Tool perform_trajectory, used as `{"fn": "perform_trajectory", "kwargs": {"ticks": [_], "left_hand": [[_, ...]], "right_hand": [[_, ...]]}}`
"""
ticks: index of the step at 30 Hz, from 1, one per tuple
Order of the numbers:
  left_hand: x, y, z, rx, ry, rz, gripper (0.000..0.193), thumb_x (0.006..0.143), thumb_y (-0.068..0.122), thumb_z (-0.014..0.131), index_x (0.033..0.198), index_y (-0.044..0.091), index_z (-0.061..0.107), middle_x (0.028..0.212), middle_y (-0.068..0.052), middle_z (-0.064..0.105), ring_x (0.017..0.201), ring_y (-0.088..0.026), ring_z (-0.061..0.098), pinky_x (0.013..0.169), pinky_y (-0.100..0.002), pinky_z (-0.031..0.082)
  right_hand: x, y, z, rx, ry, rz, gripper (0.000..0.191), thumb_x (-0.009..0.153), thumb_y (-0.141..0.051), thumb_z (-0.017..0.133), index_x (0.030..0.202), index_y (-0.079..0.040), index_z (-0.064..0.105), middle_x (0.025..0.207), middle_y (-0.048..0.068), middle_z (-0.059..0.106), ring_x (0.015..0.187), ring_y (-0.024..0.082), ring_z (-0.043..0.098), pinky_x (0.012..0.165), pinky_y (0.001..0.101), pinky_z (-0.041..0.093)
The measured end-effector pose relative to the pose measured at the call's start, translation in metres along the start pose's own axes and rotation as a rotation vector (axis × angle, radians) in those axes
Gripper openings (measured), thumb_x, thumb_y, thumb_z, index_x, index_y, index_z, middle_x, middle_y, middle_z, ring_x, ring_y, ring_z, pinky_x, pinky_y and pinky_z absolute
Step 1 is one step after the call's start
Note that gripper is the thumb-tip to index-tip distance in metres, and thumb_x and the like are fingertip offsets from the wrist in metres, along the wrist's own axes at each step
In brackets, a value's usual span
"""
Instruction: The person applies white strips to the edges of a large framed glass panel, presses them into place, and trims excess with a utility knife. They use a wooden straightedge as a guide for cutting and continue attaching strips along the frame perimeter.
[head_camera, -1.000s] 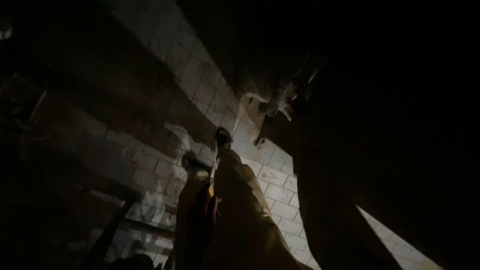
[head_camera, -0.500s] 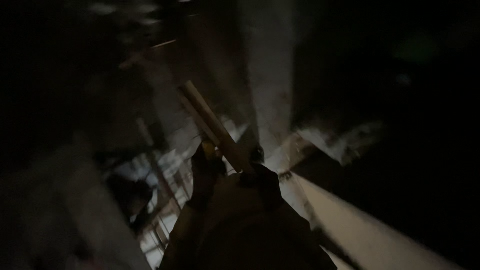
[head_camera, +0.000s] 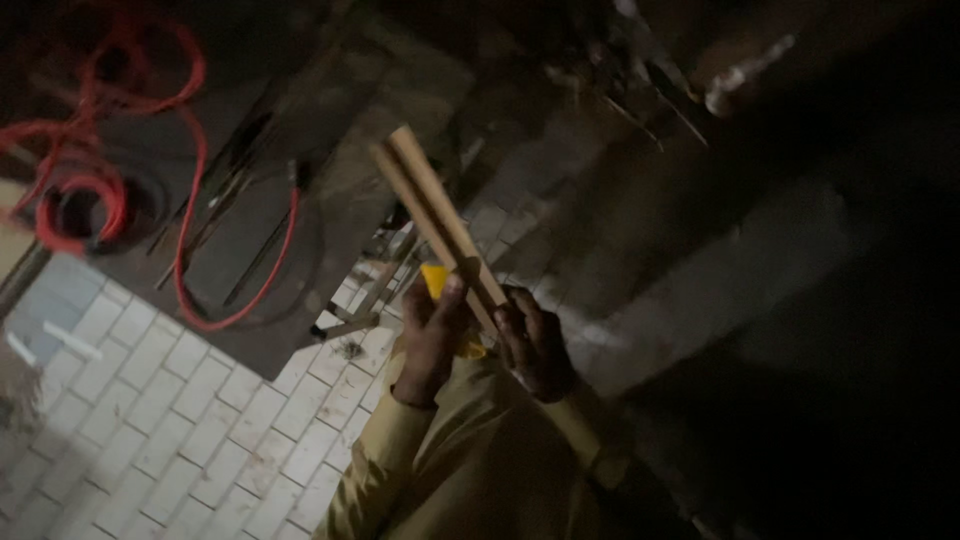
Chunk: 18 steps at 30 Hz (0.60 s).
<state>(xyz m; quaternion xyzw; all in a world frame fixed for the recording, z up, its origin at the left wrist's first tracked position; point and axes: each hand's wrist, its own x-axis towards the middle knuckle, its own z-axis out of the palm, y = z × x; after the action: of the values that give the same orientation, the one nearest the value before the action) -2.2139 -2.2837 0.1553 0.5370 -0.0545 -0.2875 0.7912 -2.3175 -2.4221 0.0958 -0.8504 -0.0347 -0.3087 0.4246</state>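
pretty dark shot but you can make out both hands up in the middle of the frame holding two thin wooden sticks (head_camera: 432, 205) that lie side by side, touching, slanting up and to the left. the left hand (head_camera: 432, 345) is wrapped around the lower part with the thumb pressed along the wood, fingers curled closed on it. the right hand (head_camera: 535, 342) grips just beside it at the bottom end, fingers also curled, though it's too dim to say how tight. there's a bit of something yellow (head_camera: 436, 281) tucked behind the left hand, can't tell what it is. both sleeves are a tan colour. below is a pale tiled floor (head_camera: 180, 430), and off to the left a red cable (head_camera: 110, 190) loops over a dark metal slab (head_camera: 330, 200) with some thin rods on it
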Motion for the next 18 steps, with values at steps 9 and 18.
{"fn": "perform_trajectory", "kwargs": {"ticks": [9, 18], "left_hand": [[-0.109, -0.012, -0.066, 0.423, 0.514, 0.355, 0.029, 0.098, 0.022, 0.075, 0.105, -0.004, 0.062, 0.077, -0.007, 0.068, 0.066, -0.012, 0.064, 0.059, -0.029, 0.053], [-0.177, 0.006, -0.145, 0.602, 0.727, 0.411, 0.036, 0.092, 0.022, 0.076, 0.113, -0.004, 0.065, 0.060, -0.012, 0.057, 0.054, -0.013, 0.051, 0.049, -0.030, 0.044]], "right_hand": [[-0.016, -0.091, 0.088, 0.379, -0.232, 0.396, 0.028, 0.113, -0.025, 0.045, 0.130, -0.005, 0.056, 0.088, 0.009, 0.073, 0.067, 0.017, 0.070, 0.058, 0.0320, 0.053], [-0.042, -0.154, 0.164, 0.346, -0.375, 0.374, 0.029, 0.110, -0.027, 0.045, 0.121, -0.003, 0.058, 0.072, 0.005, 0.067, 0.057, 0.013, 0.062, 0.052, 0.0304, 0.048]]}}
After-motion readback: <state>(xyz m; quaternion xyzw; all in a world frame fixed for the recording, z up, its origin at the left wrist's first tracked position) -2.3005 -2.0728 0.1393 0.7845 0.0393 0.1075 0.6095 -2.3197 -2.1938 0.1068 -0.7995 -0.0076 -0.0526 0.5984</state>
